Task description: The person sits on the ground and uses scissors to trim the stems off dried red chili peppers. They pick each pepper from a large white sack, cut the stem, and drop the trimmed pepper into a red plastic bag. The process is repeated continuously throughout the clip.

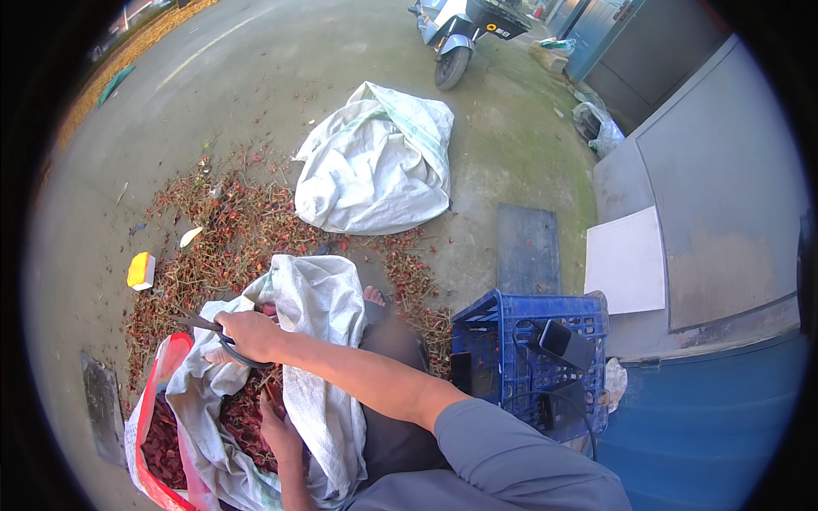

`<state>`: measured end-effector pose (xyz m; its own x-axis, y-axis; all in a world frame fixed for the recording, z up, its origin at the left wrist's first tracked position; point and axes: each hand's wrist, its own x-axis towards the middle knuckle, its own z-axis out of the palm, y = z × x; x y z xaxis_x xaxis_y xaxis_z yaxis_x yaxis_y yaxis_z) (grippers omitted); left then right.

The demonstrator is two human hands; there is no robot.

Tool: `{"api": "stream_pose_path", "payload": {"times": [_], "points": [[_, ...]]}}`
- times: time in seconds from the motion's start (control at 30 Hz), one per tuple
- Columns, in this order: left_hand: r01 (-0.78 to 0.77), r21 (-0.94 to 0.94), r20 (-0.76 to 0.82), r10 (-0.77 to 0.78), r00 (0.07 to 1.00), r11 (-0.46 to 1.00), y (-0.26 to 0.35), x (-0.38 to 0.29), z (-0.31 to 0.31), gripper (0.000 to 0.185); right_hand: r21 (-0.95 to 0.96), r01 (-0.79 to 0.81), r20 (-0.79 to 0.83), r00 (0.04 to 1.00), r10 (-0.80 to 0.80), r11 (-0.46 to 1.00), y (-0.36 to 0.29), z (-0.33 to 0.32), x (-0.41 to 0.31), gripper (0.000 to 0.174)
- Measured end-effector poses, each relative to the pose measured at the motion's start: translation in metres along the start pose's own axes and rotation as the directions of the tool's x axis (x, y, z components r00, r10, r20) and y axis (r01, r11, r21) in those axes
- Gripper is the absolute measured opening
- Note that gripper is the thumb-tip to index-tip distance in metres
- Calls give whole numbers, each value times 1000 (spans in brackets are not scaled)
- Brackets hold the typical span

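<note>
My right hand [252, 335] grips the handles of a pair of scissors [204, 324]; the blades point left, over the rim of an open white woven sack [323, 294]. Dried red chili peppers [246, 418] with stems fill the sack in front of me. Down inside it, my left hand [280, 434] has a chili pepper [275, 393] between thumb and fingers; part of that grip is hidden. Against the sack's left side stands a red-and-white bag [148, 425], which holds more dark red chili pieces [165, 447].
Cut stems and chili scraps [236, 223] litter the concrete. Beyond them slumps another white woven sack [383, 166]. To my right, a blue plastic crate [553, 306] carries a small black device [565, 345] with a cable. A yellow-and-white box [141, 271] lies left; an electric scooter [457, 38] stands behind.
</note>
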<state>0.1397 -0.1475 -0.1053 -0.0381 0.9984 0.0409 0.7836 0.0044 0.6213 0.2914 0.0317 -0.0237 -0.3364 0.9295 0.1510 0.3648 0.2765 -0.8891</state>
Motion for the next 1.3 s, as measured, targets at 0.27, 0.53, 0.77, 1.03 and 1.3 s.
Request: {"api": "stream_pose_path", "payload": {"times": [0.27, 0.53, 0.77, 1.03, 1.3], "points": [[59, -274, 134, -22, 991, 960, -12, -12, -18, 33, 155, 15, 6, 1000, -16, 988, -16, 35, -41, 69], [168, -623, 43, -180, 983, 764, -17, -6, -37, 25, 72, -29, 30, 999, 27, 997, -29, 49, -113, 69], [189, -818, 22, -299, 954, 543, -15, 18, -58, 22, -10, -67, 24, 997, 67, 998, -27, 58, -136, 71], [287, -715, 148, -263, 953, 638, -12, 12, -80, 21, 64, -124, -35, 991, 126, 990, -20, 84, -125, 57], [229, -617, 199, -132, 971, 753, 4, 2, -108, 17, 72, -281, -163, 943, 289, 957, -19, 81, -120, 52]]}}
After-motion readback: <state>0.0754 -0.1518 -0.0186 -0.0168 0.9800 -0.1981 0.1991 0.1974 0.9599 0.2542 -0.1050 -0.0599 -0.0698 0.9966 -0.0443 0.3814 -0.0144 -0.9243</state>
